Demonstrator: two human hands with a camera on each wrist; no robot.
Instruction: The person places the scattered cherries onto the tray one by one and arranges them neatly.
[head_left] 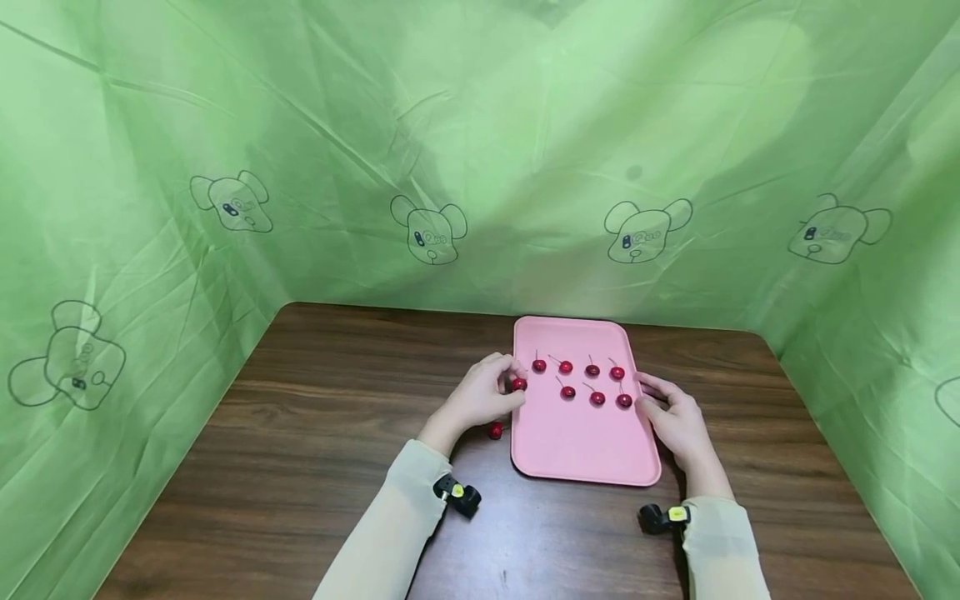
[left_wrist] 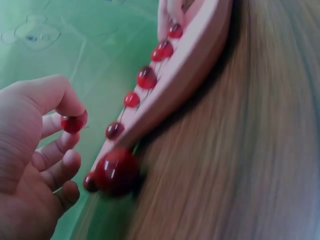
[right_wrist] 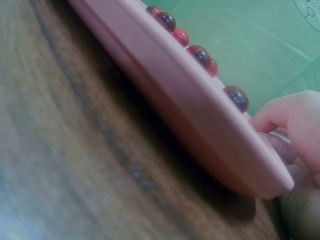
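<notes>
My left hand [head_left: 483, 392] pinches a red cherry [left_wrist: 74, 121] between thumb and forefinger at the left rim of the pink tray [head_left: 581, 450]. The other fingers of that hand are loosely curled in the left wrist view. My right hand [head_left: 678, 417] grips the tray's right rim, thumb at the top edge and fingers on the outer side. Several cherries with stems lie on the tray in two rows, among them a back-row cherry [head_left: 566, 367] and a front-row cherry [head_left: 597, 398]. One loose cherry [head_left: 496, 430] sits on the table beside the tray, below my left wrist.
The tray lies on a dark brown wooden table [head_left: 315, 467], close to its far edge. Green fabric [head_left: 525, 150] printed with cartoon animal heads surrounds the table at the back and sides. A small black camera is strapped to each wrist.
</notes>
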